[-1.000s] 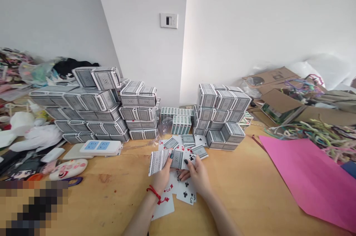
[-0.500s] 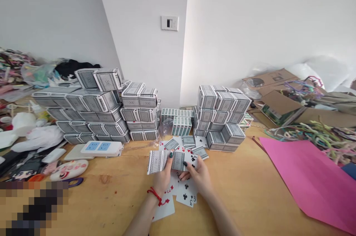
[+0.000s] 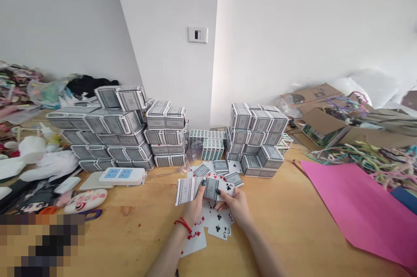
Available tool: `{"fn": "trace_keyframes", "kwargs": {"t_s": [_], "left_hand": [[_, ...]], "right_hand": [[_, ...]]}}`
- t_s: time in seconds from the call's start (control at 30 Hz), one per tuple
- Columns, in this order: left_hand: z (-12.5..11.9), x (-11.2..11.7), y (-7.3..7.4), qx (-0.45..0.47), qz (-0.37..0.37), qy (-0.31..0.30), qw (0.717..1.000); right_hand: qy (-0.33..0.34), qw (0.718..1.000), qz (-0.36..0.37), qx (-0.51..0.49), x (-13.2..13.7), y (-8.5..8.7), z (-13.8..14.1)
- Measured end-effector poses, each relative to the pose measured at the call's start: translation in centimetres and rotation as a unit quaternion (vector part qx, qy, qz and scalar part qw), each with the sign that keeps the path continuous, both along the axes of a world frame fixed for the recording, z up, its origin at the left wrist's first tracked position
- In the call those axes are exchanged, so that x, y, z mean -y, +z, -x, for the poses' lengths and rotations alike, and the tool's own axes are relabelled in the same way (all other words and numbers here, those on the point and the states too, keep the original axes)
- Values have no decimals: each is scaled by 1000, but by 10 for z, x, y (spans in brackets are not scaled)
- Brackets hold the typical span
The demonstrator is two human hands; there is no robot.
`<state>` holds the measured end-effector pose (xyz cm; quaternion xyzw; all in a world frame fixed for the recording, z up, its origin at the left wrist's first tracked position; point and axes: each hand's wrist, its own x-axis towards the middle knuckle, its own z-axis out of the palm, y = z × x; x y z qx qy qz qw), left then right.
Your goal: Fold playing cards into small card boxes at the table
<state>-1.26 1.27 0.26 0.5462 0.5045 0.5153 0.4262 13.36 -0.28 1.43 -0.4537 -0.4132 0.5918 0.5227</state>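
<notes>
Wearing a red string bracelet, my left hand [image 3: 194,211] is closed on playing cards [image 3: 186,191], with their grey patterned backs toward me. My right hand [image 3: 238,208] pinches another playing card [image 3: 211,188] by its right side, beside a face-up four of clubs. The left thumb lies near this card's left edge, so the two hands almost meet. Beneath the hands lie loose face-up cards, among them a three of clubs [image 3: 219,226] and a red three of diamonds [image 3: 194,242]. Several smaller patterned pieces [image 3: 233,178] lie just beyond.
Stacked blocks of folded cards stand at left [image 3: 120,138] and right [image 3: 257,133], with green-white card boxes [image 3: 213,149] between. A power strip [image 3: 122,176] lies left. Pink paper [image 3: 352,207], tangled cords [image 3: 355,159] and an open carton [image 3: 325,122] are at right.
The view has shifted slightly. Both hands keep nearly the same pose over the cards, and the right fingers have moved only a little.
</notes>
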Motion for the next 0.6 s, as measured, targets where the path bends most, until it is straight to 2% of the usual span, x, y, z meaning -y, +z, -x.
{"fn": "trace_keyframes", "kwargs": {"t_s": [0.13,0.27,0.37,0.47,0.6], "left_hand": [[-1,0,2,-11,-5,-15,1000],[-6,1,10,-7,1,-33,999],[-9,2,15,80,-31,-126,988],[-10,2,15,159,-14,-170,972],[-11,0,11,164,3,-153,974]], "right_hand": [[-16,1000,-1,-11,-2,-2,0],[-34,998,-9,-44,-5,-2,0],[-34,997,-7,-65,-8,-3,-6],[-33,996,0,-84,-9,-4,-13],[-18,992,13,-122,-9,-6,-19]]}}
